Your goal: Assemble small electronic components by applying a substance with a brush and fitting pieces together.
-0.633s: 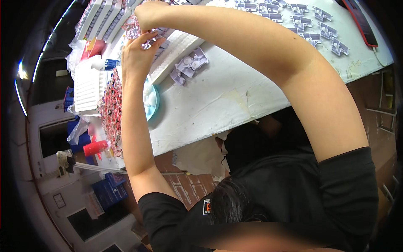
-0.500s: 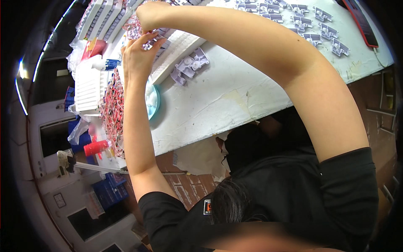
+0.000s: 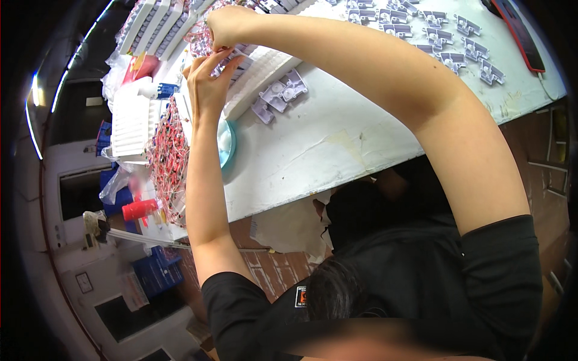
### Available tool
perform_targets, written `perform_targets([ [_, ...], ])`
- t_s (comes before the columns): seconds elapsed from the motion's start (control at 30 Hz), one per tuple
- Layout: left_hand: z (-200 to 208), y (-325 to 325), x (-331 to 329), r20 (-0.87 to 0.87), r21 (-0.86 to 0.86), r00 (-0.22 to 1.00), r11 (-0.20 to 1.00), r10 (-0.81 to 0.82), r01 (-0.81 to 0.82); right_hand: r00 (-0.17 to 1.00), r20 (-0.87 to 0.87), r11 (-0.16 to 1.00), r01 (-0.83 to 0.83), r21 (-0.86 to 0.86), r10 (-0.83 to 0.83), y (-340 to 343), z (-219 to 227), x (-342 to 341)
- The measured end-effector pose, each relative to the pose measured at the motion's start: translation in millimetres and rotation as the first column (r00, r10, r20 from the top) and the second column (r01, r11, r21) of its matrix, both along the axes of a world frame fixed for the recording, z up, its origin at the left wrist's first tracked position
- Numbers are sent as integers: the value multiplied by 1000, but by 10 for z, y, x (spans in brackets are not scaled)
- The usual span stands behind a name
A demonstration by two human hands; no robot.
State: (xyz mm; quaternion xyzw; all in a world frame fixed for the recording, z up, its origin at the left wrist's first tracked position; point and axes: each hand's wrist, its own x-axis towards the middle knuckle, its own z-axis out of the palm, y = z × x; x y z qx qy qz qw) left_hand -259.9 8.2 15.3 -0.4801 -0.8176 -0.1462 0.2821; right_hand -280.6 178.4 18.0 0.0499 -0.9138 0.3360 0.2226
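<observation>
White ribbed plastic trays [image 3: 133,123] lying at the white worktable's [image 3: 337,138] left edge, red-capped bottle [image 3: 139,210] below, left hand [image 3: 206,84] and right hand [image 3: 226,27] pinching a small red-and-white wired part [image 3: 201,42] (fingertips nearly meeting) near the far-left corner.

Small clear bag of red bits [image 3: 201,37], crumpled, pinched betw. left hand [image 3: 208,84] fingertips and right hand [image 3: 226,27], just above left palm. White ridged tray [image 3: 265,69] lies flat on table, right beside both hands, angled diagonally.
</observation>
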Motion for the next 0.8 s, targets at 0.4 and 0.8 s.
perform_targets([
  [0.4,-24,-72,-1,0,20,996,996,-89,89,968,160,955,-151,-254,196,42,93,117],
  [0.8,-35,-37,13,213,14,976,999,38,-42,989,139,987,-35,-154,57,56,-13,-56],
])
